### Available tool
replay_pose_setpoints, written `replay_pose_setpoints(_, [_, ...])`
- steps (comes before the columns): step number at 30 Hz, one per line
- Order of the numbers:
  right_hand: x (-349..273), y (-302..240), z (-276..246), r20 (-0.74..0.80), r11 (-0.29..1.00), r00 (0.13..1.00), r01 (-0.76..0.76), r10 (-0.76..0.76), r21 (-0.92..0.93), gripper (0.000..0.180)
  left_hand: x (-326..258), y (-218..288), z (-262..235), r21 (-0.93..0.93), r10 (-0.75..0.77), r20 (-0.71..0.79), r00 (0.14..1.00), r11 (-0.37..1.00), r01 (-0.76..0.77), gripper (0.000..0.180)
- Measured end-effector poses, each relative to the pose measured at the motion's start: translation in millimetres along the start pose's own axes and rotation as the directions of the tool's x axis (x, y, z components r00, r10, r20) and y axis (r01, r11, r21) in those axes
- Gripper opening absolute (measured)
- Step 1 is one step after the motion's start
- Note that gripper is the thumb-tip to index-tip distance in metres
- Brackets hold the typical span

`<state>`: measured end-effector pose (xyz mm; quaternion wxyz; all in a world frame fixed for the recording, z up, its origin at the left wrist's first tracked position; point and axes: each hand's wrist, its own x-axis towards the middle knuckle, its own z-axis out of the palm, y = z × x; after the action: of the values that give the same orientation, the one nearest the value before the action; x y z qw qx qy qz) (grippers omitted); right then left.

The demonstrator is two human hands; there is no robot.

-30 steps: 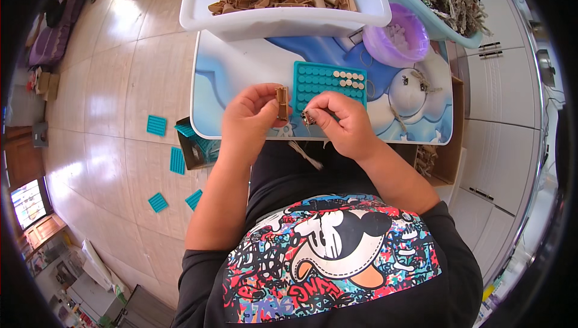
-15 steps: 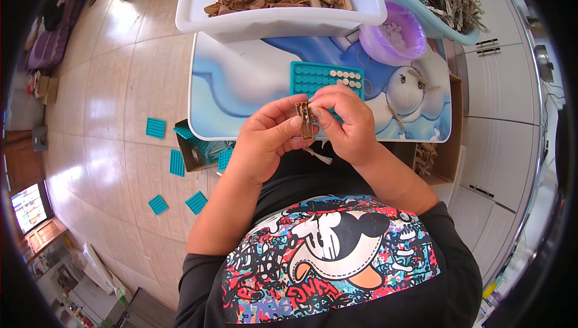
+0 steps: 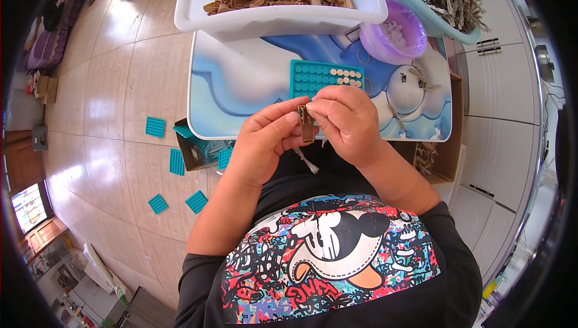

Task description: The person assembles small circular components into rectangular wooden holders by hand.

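Over the front edge of the table, my left hand [image 3: 268, 132] grips a small brown plastic casing [image 3: 307, 128] between thumb and fingers. The casing is narrow and open-faced, standing roughly upright, with small parts inside its upper end. My right hand [image 3: 348, 120] is closed, its thumb and forefinger pinched at the casing's top right edge; whatever lies between those fingertips is hidden. A pale bundle of wires [image 3: 308, 162] dangles below the casing. Just beyond my hands lies a teal tray [image 3: 307, 75] with round pockets, several holding cream discs on the right side.
A white tub [image 3: 283, 18] of brown plastic parts stands at the back. To its right are a purple-lined bowl [image 3: 415, 42] with whitish pieces and a light-blue tub [image 3: 421, 9] of wire bundles. Teal trays [image 3: 155, 127] lie on the floor at left beside a box [image 3: 192, 158].
My right fingers have shifted slightly at the casing's top, now covering more of it. The casing has dropped a little, and the wire bundle hangs further down and is more visible.
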<state>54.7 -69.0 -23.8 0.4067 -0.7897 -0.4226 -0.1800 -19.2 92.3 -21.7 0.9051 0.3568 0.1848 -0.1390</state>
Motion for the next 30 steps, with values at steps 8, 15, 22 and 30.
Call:
replay_pose_setpoints(8, [-6,0,3,0.142,0.924,0.959,-0.276,0.246,0.264,0.021,2,-7,0,0.077,0.04,-0.098,0.994,0.996,-0.032,0.028])
replay_pose_setpoints(15, [-20,-21,10,0.217,0.794,0.891,-0.453,0.398,0.405,0.065,0,-12,12,0.237,0.435,-0.122,0.892,0.885,-0.4,0.025])
replay_pose_setpoints(22, [-17,-36,9,0.331,0.644,0.781,-0.624,0.529,0.442,0.064,0,-16,12,0.376,0.582,-0.039,0.812,0.762,-0.528,0.025])
replay_pose_setpoints(30, [-21,-28,0,0.256,0.713,0.84,-0.542,0.479,0.445,0.03,-1,-6,9,0.219,0.396,-0.149,0.906,0.907,-0.361,0.026])
